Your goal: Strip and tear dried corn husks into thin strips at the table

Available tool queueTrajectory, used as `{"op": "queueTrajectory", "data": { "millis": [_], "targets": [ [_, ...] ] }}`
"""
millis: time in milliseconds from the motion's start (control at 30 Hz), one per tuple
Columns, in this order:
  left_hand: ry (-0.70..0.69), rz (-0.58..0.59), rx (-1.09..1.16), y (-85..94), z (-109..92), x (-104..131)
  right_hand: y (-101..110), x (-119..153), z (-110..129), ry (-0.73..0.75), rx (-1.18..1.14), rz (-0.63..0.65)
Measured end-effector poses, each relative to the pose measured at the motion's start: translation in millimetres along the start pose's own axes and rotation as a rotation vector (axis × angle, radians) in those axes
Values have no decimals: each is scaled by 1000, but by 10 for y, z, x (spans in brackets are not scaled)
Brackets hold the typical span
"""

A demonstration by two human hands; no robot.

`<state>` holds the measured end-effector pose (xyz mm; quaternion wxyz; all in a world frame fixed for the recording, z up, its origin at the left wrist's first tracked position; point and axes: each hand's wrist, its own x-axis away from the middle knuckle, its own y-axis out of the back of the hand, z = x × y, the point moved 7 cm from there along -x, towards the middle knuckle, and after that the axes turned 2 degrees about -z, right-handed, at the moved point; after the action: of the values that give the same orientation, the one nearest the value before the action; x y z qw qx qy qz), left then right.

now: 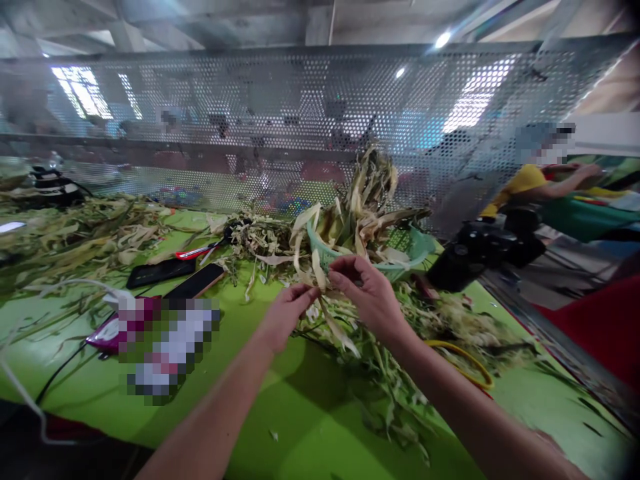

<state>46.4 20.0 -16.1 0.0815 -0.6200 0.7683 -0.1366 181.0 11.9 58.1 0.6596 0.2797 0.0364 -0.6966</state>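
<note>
The left hand pinches a dry husk strip, presumably steadying it; the right hand curls alongside, its grip indeterminable. The basket stands beyond, likely for reach.

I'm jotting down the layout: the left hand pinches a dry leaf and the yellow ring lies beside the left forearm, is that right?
Not quite: the head view shows the yellow ring beside the right forearm. The left hand does pinch a dry leaf.

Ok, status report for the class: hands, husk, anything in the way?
Left hand pinching husk. Right hand alongside, grip unclear. Possible clutter: scraps below, basket just beyond.
</note>
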Motion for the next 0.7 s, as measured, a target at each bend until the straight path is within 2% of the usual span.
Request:
{"op": "queueTrajectory", "data": {
  "millis": [67, 133, 400, 467, 600, 700],
  "targets": [
    [12, -61, 118, 92, 7, -19, -4, 7, 7, 24, 74, 56],
    [1, -58, 195, 121, 5, -28, -29, 26, -24, 37, 131, 106],
    [-3, 13, 211, 22, -38, -9, -40, 30, -220, -28, 141, 147],
    [5, 16, 269, 14, -41, -13, -1, 20, -134, 64, 227, 108],
    [71, -22, 417, 40, 16, -30, 106, 65, 166, 345, 432, -82],
    [107, -17, 481, 34, 48, -30, 60, 111, 218, 383, 504, -67]
  ]
}}
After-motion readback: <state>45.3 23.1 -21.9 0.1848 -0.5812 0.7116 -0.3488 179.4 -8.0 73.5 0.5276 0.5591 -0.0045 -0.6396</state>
